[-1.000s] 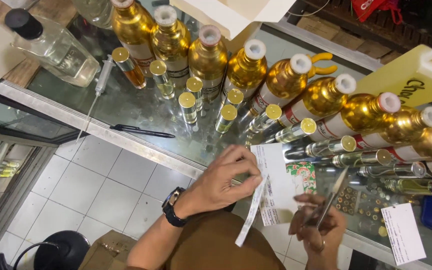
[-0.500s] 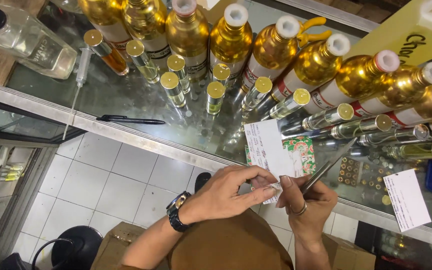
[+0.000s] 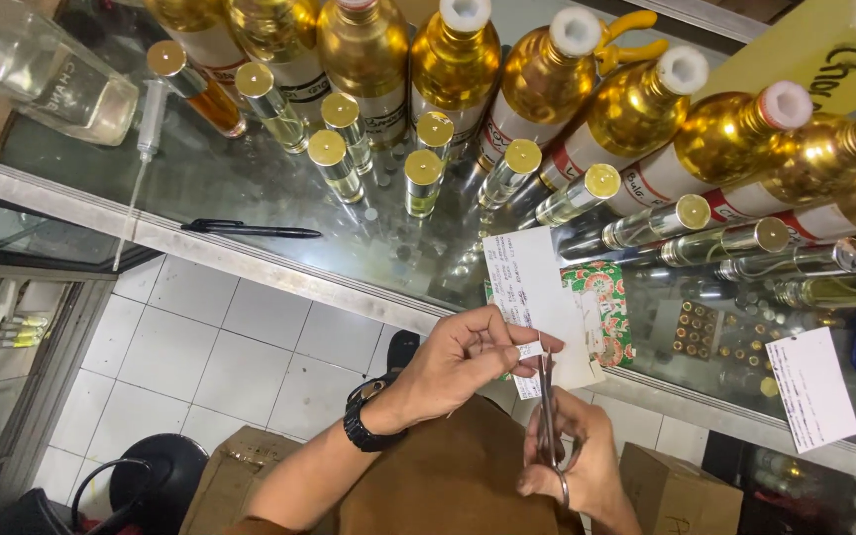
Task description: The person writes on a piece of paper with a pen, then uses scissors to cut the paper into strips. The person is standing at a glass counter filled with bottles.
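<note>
Here, two hands cut a label sheet at the edge of a glass counter (image 3: 279,188).

Gold bottles (image 3: 547,74) crowd the counter from ten to two o'clock. Toward five o'clock, the left hand (image 3: 463,362) pinches the white label sheet (image 3: 527,282), while the right hand (image 3: 572,466), below at six, is closed around scissors (image 3: 547,406) whose blades meet the sheet's lower edge.

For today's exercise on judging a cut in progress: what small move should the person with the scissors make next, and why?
Probably close the scissors in the right hand: the blades point up at the paper slip pinched by the left hand, right at its edge.
</note>
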